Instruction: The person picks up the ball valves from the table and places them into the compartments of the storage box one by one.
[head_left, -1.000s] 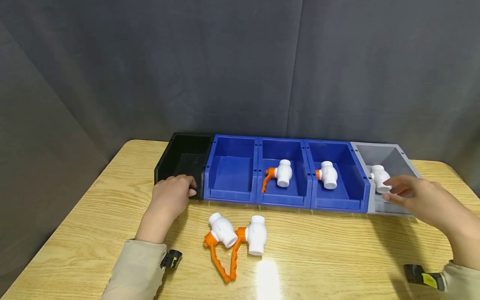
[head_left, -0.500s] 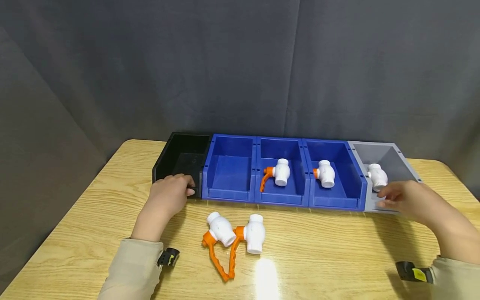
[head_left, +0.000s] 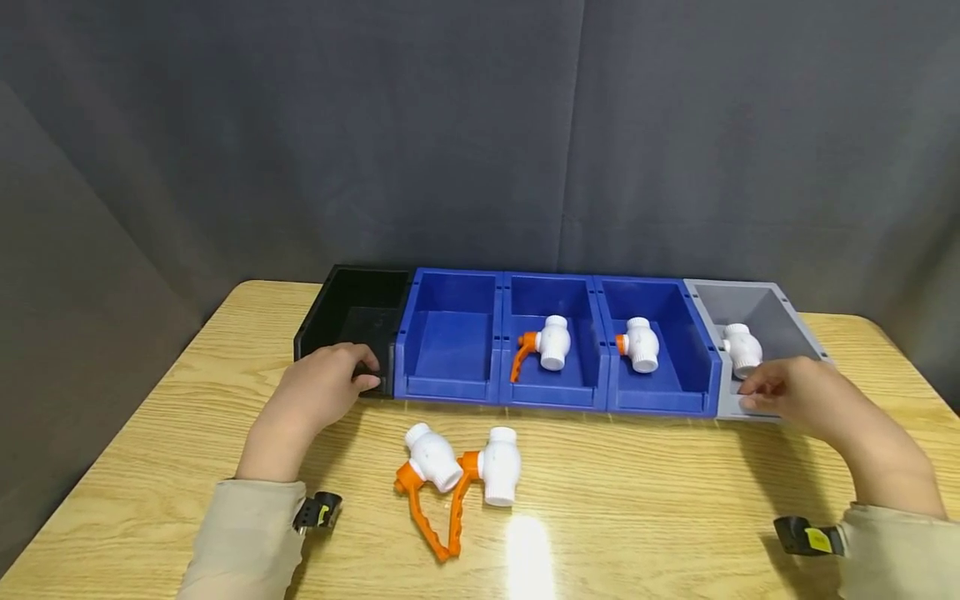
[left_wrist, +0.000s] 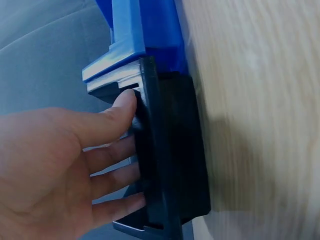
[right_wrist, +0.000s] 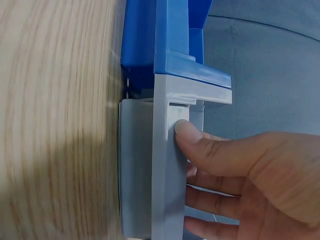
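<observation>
In the head view my left hand (head_left: 325, 385) is at the front of the black bin (head_left: 360, 321), at the row's left end. The left wrist view shows its thumb on the rim and its fingers inside, gripping the front lip (left_wrist: 157, 145). My right hand (head_left: 798, 393) holds the front lip of the grey bin (head_left: 780, 312) at the right end. In the right wrist view its thumb (right_wrist: 189, 132) lies on that lip, with the other fingers behind it. A white ball valve (head_left: 742, 350) lies in the grey bin, partly hidden by the right hand.
Three blue bins stand between: the left one (head_left: 450, 342) shows a bare floor, the middle holds an orange-handled valve (head_left: 554, 343), the right another valve (head_left: 642, 346). Two valves (head_left: 433, 458) with orange handles lie on the wooden table (head_left: 637, 500). A grey curtain (head_left: 450, 125) hangs behind.
My right hand has moved from beside the valve in the grey bin down to its front lip. The left hand stays on the black bin. The head view has shifted slightly.
</observation>
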